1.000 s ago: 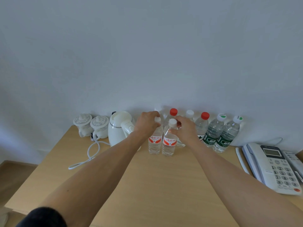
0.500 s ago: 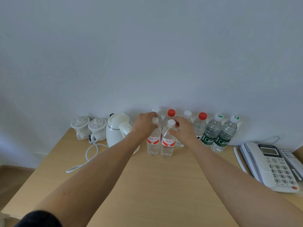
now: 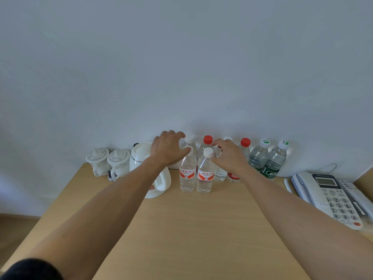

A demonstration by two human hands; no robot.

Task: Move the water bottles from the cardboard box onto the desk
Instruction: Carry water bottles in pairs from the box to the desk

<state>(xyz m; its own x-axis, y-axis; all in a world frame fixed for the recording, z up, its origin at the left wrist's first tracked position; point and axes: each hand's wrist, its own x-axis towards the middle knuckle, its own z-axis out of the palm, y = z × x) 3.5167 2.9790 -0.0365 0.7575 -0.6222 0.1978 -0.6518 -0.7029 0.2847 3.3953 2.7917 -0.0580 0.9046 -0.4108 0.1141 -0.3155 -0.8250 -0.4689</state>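
Clear water bottles (image 3: 204,174) stand upright on the desk (image 3: 181,229), so much looks done. Left hand (image 3: 167,150) and right hand (image 3: 230,156) hover spread-fingered, holding nothing; no cardboard box shows.

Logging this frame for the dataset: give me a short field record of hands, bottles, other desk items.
left hand: open, fingers spread above the front-left bottle
right hand: open, beside the front-right bottle
front bottles: two, upright, side by side, red-white labels
back row: red-capped and green-label bottles along the wall
desk: also holds kettle, two lidded cups, phone
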